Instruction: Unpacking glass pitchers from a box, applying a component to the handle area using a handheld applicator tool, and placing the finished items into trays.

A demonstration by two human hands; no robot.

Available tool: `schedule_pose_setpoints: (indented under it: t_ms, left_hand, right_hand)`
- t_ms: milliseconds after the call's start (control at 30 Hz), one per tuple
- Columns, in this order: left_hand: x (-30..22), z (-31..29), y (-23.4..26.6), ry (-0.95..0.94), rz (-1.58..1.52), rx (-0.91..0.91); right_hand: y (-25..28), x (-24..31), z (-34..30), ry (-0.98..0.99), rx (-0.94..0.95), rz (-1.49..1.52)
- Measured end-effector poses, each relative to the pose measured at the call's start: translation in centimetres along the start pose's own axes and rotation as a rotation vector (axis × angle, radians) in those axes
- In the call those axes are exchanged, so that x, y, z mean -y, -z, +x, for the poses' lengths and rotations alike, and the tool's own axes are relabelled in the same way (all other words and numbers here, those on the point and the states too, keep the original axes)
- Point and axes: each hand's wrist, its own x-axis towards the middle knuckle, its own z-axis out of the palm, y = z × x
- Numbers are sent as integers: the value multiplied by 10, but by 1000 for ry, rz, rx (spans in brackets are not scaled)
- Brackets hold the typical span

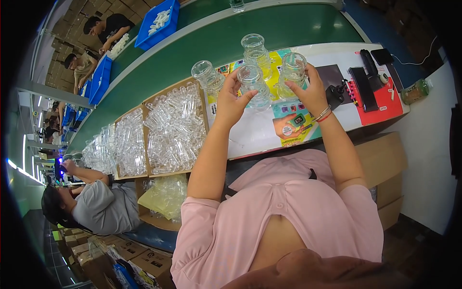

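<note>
Four-sided colourful printed sheets cover the table [240, 147] in front of me. On it stand several clear, waisted glass-like jars with round open mouths. My left hand [231, 102] is curled round the left side of the nearest clear jar [260, 94], thumb in front. My right hand [310, 92] grips another clear jar [291, 72] to its right, between thumb and fingers. Behind them is a third clear jar [256, 52]; a further clear jar [207, 76] stands at the left, near my left fingers. Whether the held jars rest on the table I cannot tell.
Cardboard boxes [146, 139] heaped with clear tubular pieces stand left. At the right lie a black phone [364, 89], a dark handheld device [369, 62] and a greenish jar [417, 91]. A green conveyor belt [207, 41] runs behind, with a blue bin [158, 24]. Other people work left.
</note>
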Motion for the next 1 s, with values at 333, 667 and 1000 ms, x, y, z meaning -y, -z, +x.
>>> schedule_pose_setpoints:
  t_ms: [333,667,1000]
  left_hand:
    - [8,16,7,-101,136,-129]
    - [5,10,-8,-115,247,-187]
    - [4,2,-20,-144,314,-193]
  right_hand:
    - [-12,-9,36,80,-131,21]
    - [-18,-27,38,-5,-80,-34]
    - [-3,-6,31,112,-138,-42]
